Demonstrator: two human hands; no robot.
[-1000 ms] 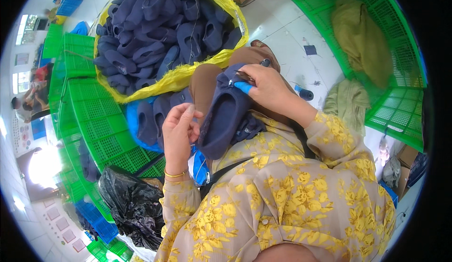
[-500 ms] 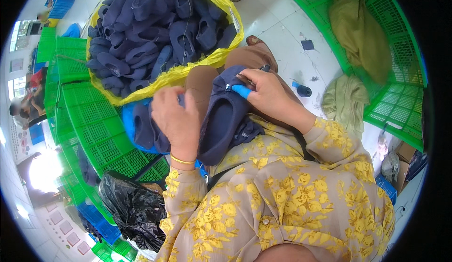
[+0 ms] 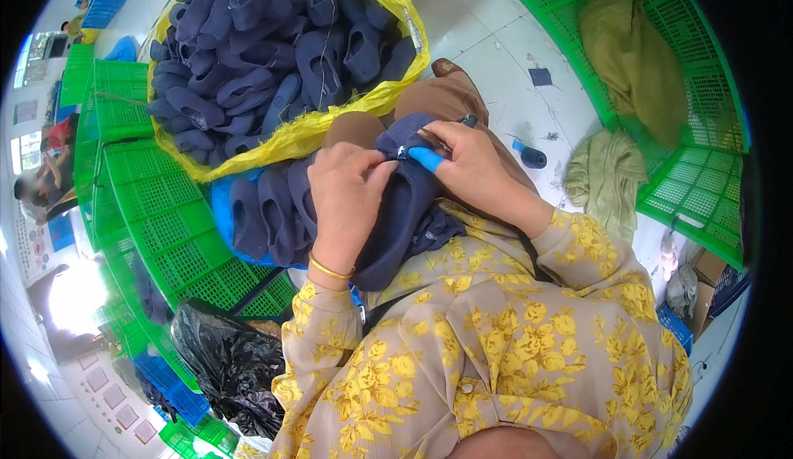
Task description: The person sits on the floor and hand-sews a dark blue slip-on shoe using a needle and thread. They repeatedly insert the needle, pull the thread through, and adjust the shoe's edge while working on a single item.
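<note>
Head view: I see one navy slipper [image 3: 405,211] on the lap; my left hand [image 3: 347,199] pinches its upper rim, fingers closed; my right hand [image 3: 479,170] grips one blue tool [image 3: 427,159] there; three more slippers [image 3: 268,220] lie beside; one yellow sack [image 3: 306,133] holds many.

A big yellow plastic sack [image 3: 388,13] is sitting open at the top, bulging with dark blue slippers. A crumpled black plastic bag [image 3: 227,360] is lying at lower left. A brown cardboard box [image 3: 706,267] is peeking in at the right edge.
</note>
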